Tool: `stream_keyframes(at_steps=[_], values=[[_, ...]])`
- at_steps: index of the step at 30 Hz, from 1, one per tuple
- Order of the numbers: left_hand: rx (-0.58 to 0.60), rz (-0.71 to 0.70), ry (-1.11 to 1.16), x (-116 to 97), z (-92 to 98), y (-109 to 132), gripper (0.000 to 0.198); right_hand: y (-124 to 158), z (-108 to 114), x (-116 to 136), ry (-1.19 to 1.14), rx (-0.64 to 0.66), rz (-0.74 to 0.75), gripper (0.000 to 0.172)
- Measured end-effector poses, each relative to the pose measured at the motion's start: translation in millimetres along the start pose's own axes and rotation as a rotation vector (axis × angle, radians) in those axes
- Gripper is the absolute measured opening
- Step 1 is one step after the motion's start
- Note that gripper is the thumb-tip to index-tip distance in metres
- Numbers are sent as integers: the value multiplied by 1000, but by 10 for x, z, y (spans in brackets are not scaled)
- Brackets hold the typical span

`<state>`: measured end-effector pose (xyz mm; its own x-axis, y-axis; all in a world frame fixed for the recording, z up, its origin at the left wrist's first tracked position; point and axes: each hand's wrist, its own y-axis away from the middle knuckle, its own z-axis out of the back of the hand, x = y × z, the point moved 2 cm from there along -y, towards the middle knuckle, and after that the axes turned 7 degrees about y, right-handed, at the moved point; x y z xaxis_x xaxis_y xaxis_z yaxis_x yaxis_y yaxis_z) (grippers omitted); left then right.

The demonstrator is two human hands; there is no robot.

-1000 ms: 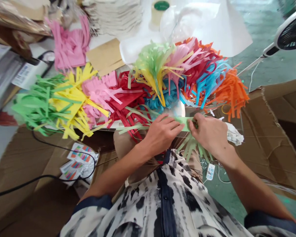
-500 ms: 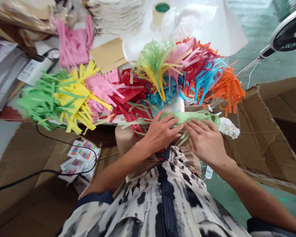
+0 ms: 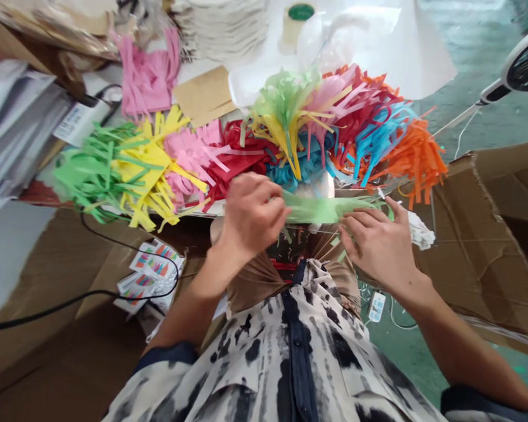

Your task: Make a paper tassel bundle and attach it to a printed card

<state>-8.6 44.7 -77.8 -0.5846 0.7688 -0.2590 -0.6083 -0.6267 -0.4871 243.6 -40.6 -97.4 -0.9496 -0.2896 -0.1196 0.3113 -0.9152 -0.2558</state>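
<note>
A light green fringed paper strip (image 3: 330, 208) lies across the table's near edge, above my lap. My left hand (image 3: 251, 214) is closed on its left end, fingers curled round the rolled part. The fingers of my right hand (image 3: 378, 243) are spread and press on the strip's right part. Behind the strip stand bunches of cut paper fringe: green (image 3: 92, 176), yellow (image 3: 152, 170), pink (image 3: 189, 158), red (image 3: 237, 161), blue (image 3: 378, 140) and orange (image 3: 416, 158).
A torn cardboard box (image 3: 488, 234) stands at the right. A tape roll (image 3: 295, 20) and white sheets lie at the back. A fan (image 3: 525, 61) is at the far right. A black cable (image 3: 70, 299) and printed cards (image 3: 152, 272) lie lower left.
My left hand has lifted and closed round the green strip's left end. My right hand has opened from a pinch to flat fingers on the strip, which is now drawn out long.
</note>
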Motion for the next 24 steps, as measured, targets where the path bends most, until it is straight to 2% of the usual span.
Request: stream_keyframes(at_steps=[1,4,6,8,14,19,24], values=[[40,-69,35,-117,-103,-22,16,-15,2,-1,18,15,6,24],[193,-140,89,-369,-442,-51,28,-52,6,-12,68,66,15,22],[254,-136,73,-418,-600,-48,28,-75,1,-18,78,99,13,21],[261,-132,47,-399,-669,-42,26,-98,-11,-22,55,104,13,22],[168,-115,117,-310,-631,-41,25,-146,-85,-59,-22,94,34,26],[187,-58,135,-306,-660,31,21,-135,-109,-102,-23,65,39,23],[218,84,167,-212,-570,14,24,-153,-133,-218,-82,92,-54,25]])
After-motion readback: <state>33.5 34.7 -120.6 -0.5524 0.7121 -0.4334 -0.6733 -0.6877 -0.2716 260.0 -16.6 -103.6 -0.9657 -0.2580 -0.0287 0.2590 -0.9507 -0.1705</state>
